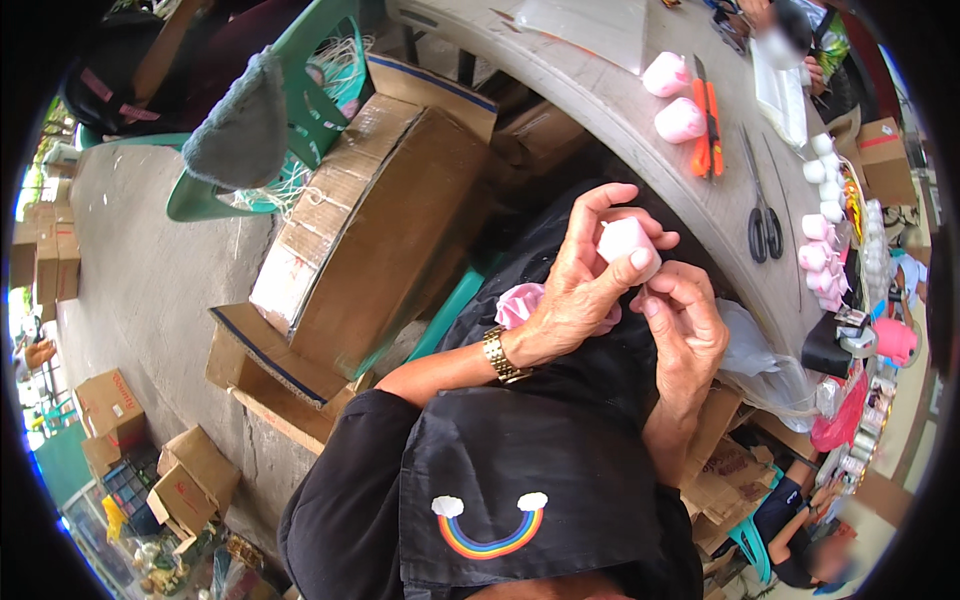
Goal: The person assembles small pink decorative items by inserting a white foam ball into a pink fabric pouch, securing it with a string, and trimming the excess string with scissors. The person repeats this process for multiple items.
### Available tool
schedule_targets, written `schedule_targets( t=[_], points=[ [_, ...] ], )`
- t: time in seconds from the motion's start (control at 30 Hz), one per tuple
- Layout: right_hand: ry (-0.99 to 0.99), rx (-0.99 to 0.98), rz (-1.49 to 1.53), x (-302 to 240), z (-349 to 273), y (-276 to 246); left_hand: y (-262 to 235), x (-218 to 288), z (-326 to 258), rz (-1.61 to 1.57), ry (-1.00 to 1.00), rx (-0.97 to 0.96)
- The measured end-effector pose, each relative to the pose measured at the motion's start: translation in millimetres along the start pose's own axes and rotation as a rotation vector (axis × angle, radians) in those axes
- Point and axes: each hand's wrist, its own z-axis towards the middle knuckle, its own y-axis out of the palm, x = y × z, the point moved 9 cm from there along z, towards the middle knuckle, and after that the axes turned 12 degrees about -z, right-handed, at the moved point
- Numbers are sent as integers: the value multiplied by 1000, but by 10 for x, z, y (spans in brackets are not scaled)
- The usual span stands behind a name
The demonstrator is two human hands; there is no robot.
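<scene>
Over my lap, my left hand (580,275) is closed round a small rounded pink piece (626,240), with the thumb pressed on its side. Its material is hard to tell. My right hand (686,325) is at the piece's lower edge, thumb and forefinger pinched together; what lies between them is too small to make out. A bunched pink cloth (519,304) lies on my lap, partly hidden behind my left wrist. Two similar pink pieces, one farther (666,75) and one nearer (679,120), rest on the table beside an orange-handled cutter (707,125).
On the curved table (610,85) lie black-handled scissors (763,215), a thin rod (785,215), pink pieces (820,262) and white ones (824,168). A large cardboard box (385,215) stands at my left, near a green chair (300,90). Other people sit around the table.
</scene>
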Motion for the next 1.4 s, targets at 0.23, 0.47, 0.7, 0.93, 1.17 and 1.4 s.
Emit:
schedule_targets(
  t=[0.23, 0.47, 0.7, 0.93, 1.17, 1.4],
  points=[
    [-75, 142, -32, -57, 39, -161, 32, -20, -21, 206, -118, 9],
    [-142, -51, -199, -115, 180, -97, 228, -86, -129, 536, -344, -206],
    [-183, 260, -221, -139, 42, -390, 351, -122, -117, 264, -245, -182],
    [-69, 983, -465, 176, -690, -1820, 127, -378, -149, 244, -406, -146],
    [219, 1174, -363, 1278, -1153, -3502, 35, -456, -144, 289, -419, -107],
    [213, 1021, -683, 1310, -979, -3490, 9, -441, -113, 321, -393, -84]
  ],
)
